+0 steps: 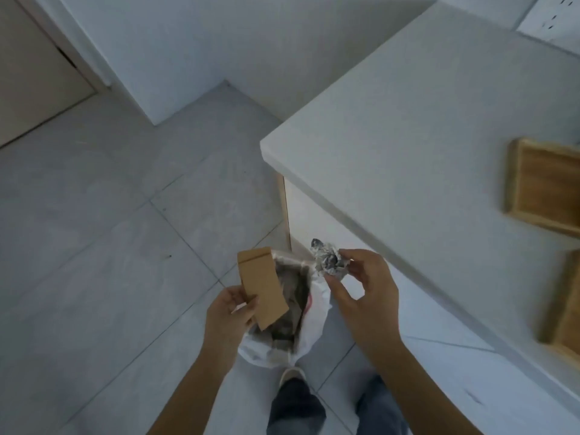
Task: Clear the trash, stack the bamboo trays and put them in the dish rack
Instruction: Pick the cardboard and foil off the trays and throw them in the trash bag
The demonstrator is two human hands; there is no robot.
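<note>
My left hand (230,312) holds a flat brown cardboard piece (260,285) over the left side of a trash bin lined with a white bag (314,324) on the floor. My right hand (364,287) pinches a crumpled ball of silver foil (328,259) above the bin's far right rim. Two bamboo trays lie on the white counter at the right: one further back (546,186), and one nearer (565,312), both cut off by the frame edge.
The white counter (408,127) has its corner near the bin, with a cabinet side below it. Grey floor tiles (110,230) spread to the left. A white wall and a door stand at the back left. My legs and a shoe show at the bottom.
</note>
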